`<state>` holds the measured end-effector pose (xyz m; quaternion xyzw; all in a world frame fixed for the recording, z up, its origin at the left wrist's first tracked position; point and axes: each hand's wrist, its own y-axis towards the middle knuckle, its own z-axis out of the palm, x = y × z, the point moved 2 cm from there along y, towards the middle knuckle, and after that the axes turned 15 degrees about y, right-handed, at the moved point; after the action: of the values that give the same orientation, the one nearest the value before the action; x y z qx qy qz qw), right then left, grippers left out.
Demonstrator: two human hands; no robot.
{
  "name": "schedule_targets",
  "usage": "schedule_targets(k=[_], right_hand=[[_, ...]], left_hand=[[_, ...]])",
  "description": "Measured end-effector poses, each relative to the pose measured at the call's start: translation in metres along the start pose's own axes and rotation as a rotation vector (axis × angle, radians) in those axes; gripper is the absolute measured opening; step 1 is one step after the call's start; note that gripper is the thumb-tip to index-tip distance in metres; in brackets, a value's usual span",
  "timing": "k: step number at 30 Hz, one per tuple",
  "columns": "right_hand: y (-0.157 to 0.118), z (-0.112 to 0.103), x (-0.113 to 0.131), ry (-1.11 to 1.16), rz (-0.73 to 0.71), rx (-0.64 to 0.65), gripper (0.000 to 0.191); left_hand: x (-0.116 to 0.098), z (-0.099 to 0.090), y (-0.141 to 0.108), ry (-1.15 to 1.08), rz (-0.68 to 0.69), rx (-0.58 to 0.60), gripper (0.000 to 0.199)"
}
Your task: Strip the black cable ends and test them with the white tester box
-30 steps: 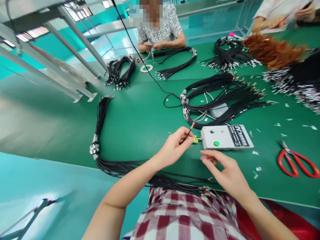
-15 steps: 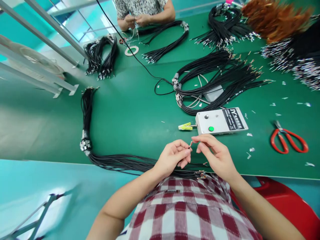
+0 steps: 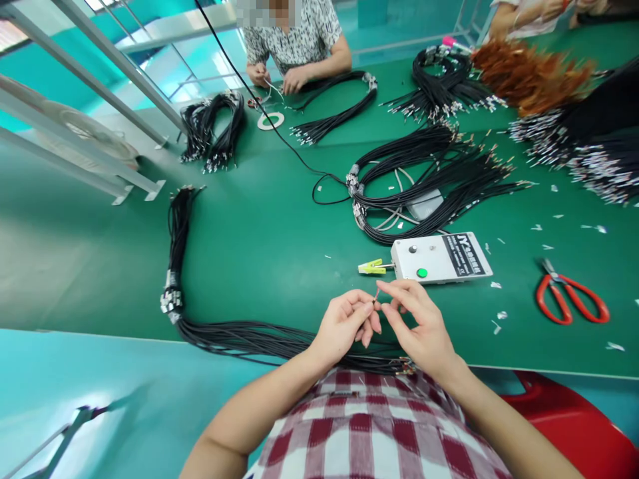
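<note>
My left hand (image 3: 347,324) pinches the end of a thin black cable (image 3: 374,301) between thumb and forefinger, with its fine reddish inner wires pointing up. Close on its right is my right hand (image 3: 418,320), thumb and forefinger apart, the forefinger's tip at the tips of those wires. Whether it touches them I cannot tell. Under my wrists runs a bundle of black cables (image 3: 249,337), bound with clear wrap and white connectors (image 3: 171,301) at the left. Its stripped ends (image 3: 405,365) lie against my checked clothing.
Beyond my hands sits a white box (image 3: 424,259) with a green button and a yellow clip (image 3: 373,267). Red-handled pliers (image 3: 569,291) lie at right among white scraps. More cable bundles (image 3: 429,173) cover the green table (image 3: 259,233). Across it, a person (image 3: 299,53) handles white strands.
The view has tilted up, showing more of the people opposite. My right forefinger has come down and left by the wire tips, its thumb lower. My left hand keeps its pinch.
</note>
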<state>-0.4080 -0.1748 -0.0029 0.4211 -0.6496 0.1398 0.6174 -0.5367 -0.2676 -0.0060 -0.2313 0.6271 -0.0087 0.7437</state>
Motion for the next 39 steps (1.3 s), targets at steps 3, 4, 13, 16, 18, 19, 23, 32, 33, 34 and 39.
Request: schedule_targets(k=[3,4,13,16,18,19,23,32,33,34,39], right_hand=[[-0.002,0.001,-0.002,-0.151,-0.129,-0.040,0.044],[-0.004,0.001,-0.003,-0.234,-0.187,-0.048,0.044],[-0.007,-0.001,-0.011,-0.254,-0.193,-0.072,0.048],[0.001,-0.002,-0.009,-0.036,-0.026,-0.141,0.035],[0.006,0.000,-0.006,0.026,0.005,-0.135,0.027],[0.008,0.001,-0.004,0.038,-0.004,-0.135,0.026],[0.009,0.006,-0.001,-0.020,-0.158,-0.159,0.040],[-0.009,0.010,-0.009,-0.161,-0.236,-0.101,0.049],[-0.009,0.009,-0.010,-0.127,-0.198,-0.113,0.047],[-0.009,0.008,-0.010,-0.085,-0.150,-0.131,0.044],[-0.001,0.005,-0.008,0.045,-0.023,-0.186,0.028]], left_hand=[[0.000,0.000,0.002,0.025,0.012,-0.022,0.041],[0.000,0.000,0.003,0.029,0.019,-0.030,0.041],[0.004,-0.004,0.008,0.020,0.059,-0.078,0.038],[0.001,-0.003,0.007,0.041,0.063,-0.090,0.038],[-0.001,-0.001,0.006,0.052,0.072,-0.092,0.038],[-0.002,0.000,0.006,0.056,0.078,-0.093,0.038],[-0.002,0.001,0.004,0.055,0.093,-0.086,0.036],[0.006,-0.003,0.004,0.001,0.070,-0.071,0.035],[0.006,-0.003,0.004,0.006,0.068,-0.076,0.036],[0.004,-0.002,0.004,0.014,0.066,-0.080,0.037],[0.000,0.000,0.000,0.060,0.069,-0.097,0.039]])
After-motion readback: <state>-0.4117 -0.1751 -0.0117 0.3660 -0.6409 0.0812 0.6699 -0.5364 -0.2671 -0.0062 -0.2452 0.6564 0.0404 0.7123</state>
